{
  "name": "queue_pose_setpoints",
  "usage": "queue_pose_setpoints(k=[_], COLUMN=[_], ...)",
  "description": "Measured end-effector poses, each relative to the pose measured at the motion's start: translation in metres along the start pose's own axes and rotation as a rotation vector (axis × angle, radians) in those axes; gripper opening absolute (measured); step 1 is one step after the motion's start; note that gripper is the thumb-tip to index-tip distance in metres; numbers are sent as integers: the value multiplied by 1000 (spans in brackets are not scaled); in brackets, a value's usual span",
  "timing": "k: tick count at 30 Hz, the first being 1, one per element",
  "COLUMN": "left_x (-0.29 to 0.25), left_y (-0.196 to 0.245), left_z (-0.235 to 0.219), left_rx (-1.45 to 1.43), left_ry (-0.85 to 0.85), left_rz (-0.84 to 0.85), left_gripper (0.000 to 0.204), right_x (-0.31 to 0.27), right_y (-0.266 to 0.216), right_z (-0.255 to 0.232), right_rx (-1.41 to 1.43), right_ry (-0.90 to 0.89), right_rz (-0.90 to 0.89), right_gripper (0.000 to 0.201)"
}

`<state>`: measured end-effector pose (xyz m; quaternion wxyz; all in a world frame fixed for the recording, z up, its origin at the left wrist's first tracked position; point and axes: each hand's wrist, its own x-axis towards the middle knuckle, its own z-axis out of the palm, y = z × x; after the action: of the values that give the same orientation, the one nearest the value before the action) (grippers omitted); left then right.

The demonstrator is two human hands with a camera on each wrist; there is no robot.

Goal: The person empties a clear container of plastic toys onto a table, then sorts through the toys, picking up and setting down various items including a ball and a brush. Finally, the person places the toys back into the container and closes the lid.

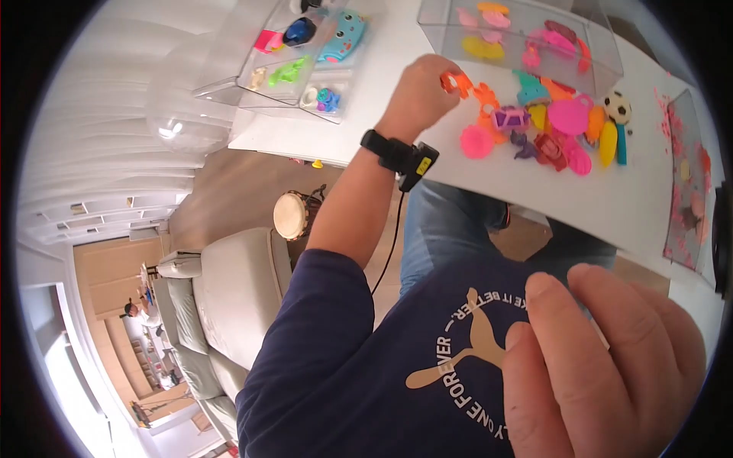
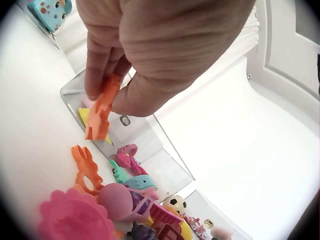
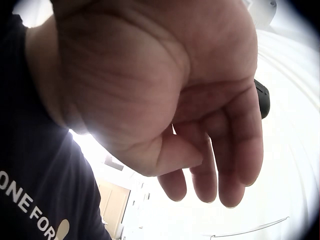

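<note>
My left hand point(image 1: 424, 91) is over the white table, pinching an orange plastic cutter point(image 2: 102, 112) between thumb and fingers. Just below it on the table lies another orange cutter point(image 2: 86, 170), beside a pink scalloped disc point(image 2: 75, 217). Around them spreads a heap of small toys: a purple piece point(image 1: 510, 118), a pink round piece point(image 1: 569, 116), a teal piece point(image 1: 532, 90), a yellow piece point(image 1: 608, 143) and a small football point(image 1: 618, 108). My right hand point(image 1: 611, 359) is raised close to the head camera in front of the shirt, fingers loosely bent and holding nothing.
A clear box point(image 1: 435, 38) with pink and yellow toys stands behind the heap. To the left, another clear divided box point(image 1: 259, 103) holds blue, green and teal toys. A third clear box point(image 1: 676, 237) stands at the right. A drum point(image 1: 291, 215) and a sofa point(image 1: 240, 267) are beyond the table.
</note>
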<state>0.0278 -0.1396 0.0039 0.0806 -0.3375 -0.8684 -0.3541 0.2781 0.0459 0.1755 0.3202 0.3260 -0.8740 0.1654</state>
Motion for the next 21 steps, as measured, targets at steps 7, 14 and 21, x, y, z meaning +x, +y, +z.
queue_pose_setpoints(k=[7,14,21], left_x=[2,3,7], left_y=[1,8,12], left_z=[-2,-1,-8], left_rx=[68,37,-12], left_ry=[-28,-53,-2], left_rz=[-32,-57,6], left_gripper=[29,28,27], right_x=[-10,-15,0], right_y=[0,5,8], right_z=[-3,-9,-14], right_rx=[30,45,138], right_ry=[-32,-93,-356], right_rz=[-3,-18,-142], right_gripper=[19,17,16])
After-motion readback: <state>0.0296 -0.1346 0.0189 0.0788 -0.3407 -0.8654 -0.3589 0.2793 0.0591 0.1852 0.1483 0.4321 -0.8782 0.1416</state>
